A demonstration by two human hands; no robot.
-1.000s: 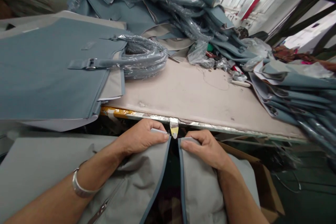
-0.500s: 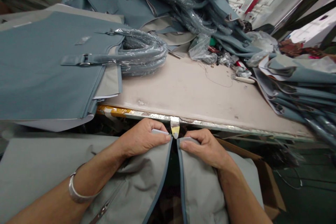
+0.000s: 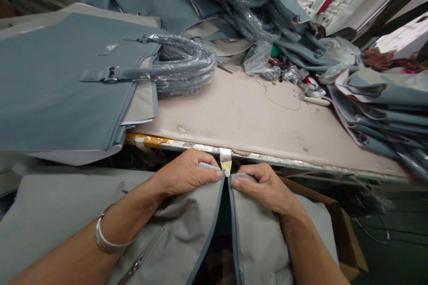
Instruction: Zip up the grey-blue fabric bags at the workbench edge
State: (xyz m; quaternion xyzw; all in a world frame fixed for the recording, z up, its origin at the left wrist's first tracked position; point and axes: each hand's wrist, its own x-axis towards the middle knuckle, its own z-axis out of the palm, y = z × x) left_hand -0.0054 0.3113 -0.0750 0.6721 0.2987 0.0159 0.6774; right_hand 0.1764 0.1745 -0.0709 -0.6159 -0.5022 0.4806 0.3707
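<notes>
Thumb and fingers of my left hand [image 3: 189, 173] pinch the top corner of a grey fabric panel [image 3: 187, 231] with blue-bound edging. My right hand [image 3: 264, 185] grips the matching corner of a second grey fabric panel [image 3: 259, 240], edged the same way. Both corners come up beside a small rounded metal tip [image 3: 227, 172] on a taped bracket [image 3: 226, 156] at the table's front edge. Below the corners the two bound edges spread apart, with a dark gap between them. A zipper [image 3: 137, 265] shows on the left panel. My fingertips behind the fabric are hidden.
Blue bags with plastic-wrapped handles [image 3: 187, 67] lie on the table [image 3: 240, 111] at left. More wrapped blue pieces [image 3: 234, 4] are heaped at the back. Folded blue pieces [image 3: 384, 107] are stacked at right, near a white-handled tool [image 3: 316, 100]. A cardboard box [image 3: 349, 236] stands below.
My left hand has brought its corner slightly right, against the metal tip, and the gap between the two corners has narrowed. The whole view has shifted a little.
</notes>
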